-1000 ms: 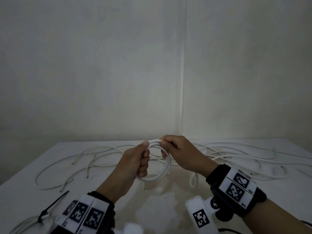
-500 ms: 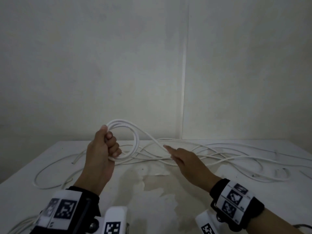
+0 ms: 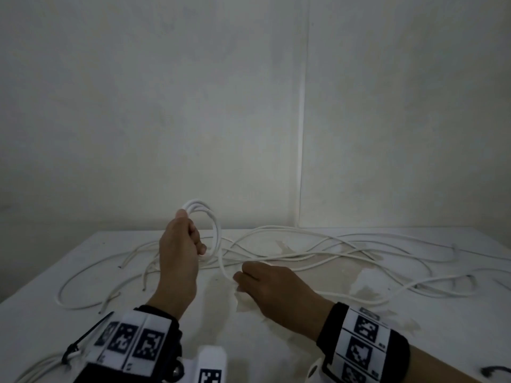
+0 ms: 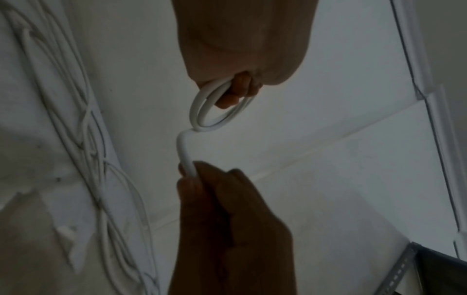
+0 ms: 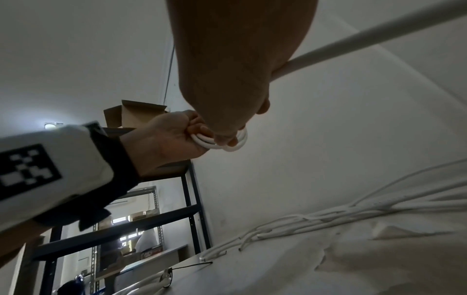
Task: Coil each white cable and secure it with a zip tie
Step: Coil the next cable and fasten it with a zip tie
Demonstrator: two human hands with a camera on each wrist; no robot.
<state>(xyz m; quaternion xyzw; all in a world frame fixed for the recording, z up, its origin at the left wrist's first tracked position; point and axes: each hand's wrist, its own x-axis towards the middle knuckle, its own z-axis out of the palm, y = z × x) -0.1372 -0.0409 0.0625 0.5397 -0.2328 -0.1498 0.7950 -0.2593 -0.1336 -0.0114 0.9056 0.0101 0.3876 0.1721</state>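
My left hand [image 3: 191,231] holds a small coil of white cable [image 3: 210,217] upright above the white table [image 3: 276,355], fingers curled through the loops. The coil [image 4: 202,108] shows several turns in the left wrist view. From it a strand of cable [image 4: 185,153] runs down into my right hand [image 3: 241,280], which grips it low over the table, just right of the coil. The free length of cable [image 5: 359,38] leaves that fist toward the right. A black zip tie [image 3: 83,338] lies near the front left edge, by my left wrist.
Several loose white cables [image 3: 345,252] sprawl tangled across the far half of the table. More cable ends [image 3: 36,369] lie at the front left corner. A dark item [image 3: 495,372] sits at the front right edge. A metal shelf [image 5: 156,217] stands to the left.
My right hand, open and reaching over the cables half a second ago, has pulled back toward me and closed on the strand. My left hand keeps the coil raised at the left.
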